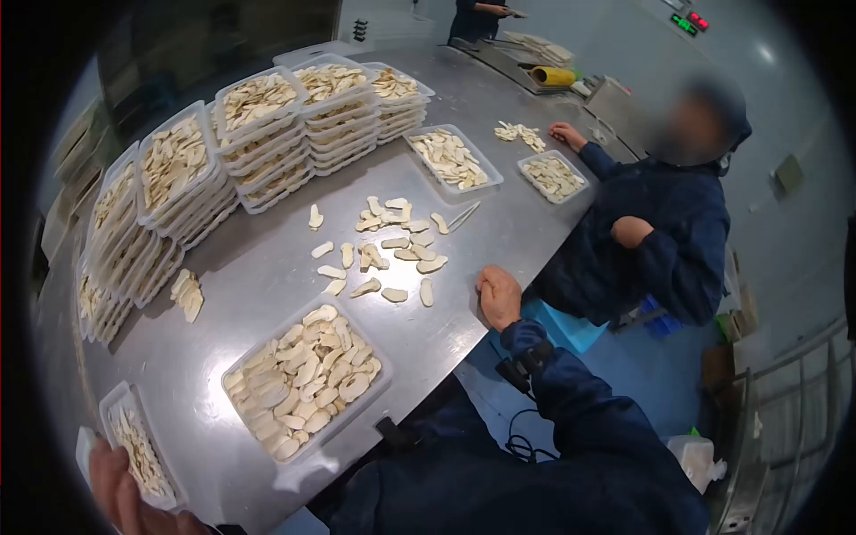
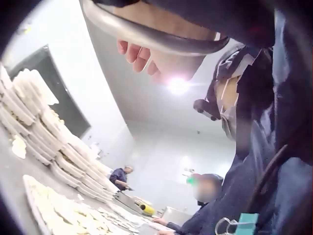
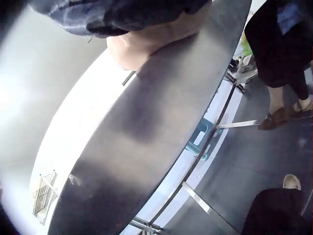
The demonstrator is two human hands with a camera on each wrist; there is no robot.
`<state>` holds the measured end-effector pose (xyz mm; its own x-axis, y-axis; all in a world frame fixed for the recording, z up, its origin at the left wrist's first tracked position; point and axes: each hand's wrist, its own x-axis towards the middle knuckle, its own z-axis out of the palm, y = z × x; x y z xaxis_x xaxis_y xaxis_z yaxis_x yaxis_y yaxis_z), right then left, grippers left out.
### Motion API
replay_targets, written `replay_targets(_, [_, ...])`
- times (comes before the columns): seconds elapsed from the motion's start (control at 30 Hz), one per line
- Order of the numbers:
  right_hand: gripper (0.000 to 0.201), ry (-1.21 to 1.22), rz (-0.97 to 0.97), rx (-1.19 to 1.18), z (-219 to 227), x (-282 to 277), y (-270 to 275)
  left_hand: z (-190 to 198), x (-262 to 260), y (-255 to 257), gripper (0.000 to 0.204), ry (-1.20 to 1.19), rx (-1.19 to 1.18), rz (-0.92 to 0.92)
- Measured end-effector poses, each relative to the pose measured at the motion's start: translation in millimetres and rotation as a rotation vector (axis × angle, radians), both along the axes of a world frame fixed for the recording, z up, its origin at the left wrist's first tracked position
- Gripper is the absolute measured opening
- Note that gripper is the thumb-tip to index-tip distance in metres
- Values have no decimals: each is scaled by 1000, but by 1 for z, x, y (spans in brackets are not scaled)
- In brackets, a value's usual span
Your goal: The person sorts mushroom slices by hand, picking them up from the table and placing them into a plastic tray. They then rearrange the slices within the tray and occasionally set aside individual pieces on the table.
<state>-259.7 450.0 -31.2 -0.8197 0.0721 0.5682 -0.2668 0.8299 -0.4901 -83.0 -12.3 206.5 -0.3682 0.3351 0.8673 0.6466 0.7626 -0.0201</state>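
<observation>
I read this as a food-processing or packing room. Evidence: long metal surface (image 1: 254,267); plastic trays (image 1: 343,134) of pale slices (image 1: 259,98) stacked far left; worker (image 1: 660,223) in dark workwear, right; red-and-green lit display (image 1: 685,24) high on the far wall (image 1: 615,45).

Navy cloth, wrist gear and cables

The person is wearing a dark navy jacket (image 1: 499,486), its fabric catching a dull sheen along the creases. In the head view, the right sleeve (image 1: 593,415) is wrinkling and bunching near the cuff, where a black strapped device (image 1: 526,364) is circling the wrist. A thin dark cable is looping below it. Both hands, left (image 1: 134,495) and right (image 1: 499,297), are showing bare. In the left wrist view, a shiny grey curved band (image 2: 156,43) is arching across the top; a black head-worn unit (image 2: 208,110) is jutting out right of centre, and a teal clip (image 2: 247,224) with wire loops is sitting lower right.
</observation>
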Motion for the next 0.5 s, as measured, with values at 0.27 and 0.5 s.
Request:
replay_targets(0.27, [7,-6,35,-14,-7,-1,5,31,-14,33,64,164,102,26])
replay_targets(0.5, [11,-12,-1,19,-10,-2,6,37,-16,43,67,179,71,3])
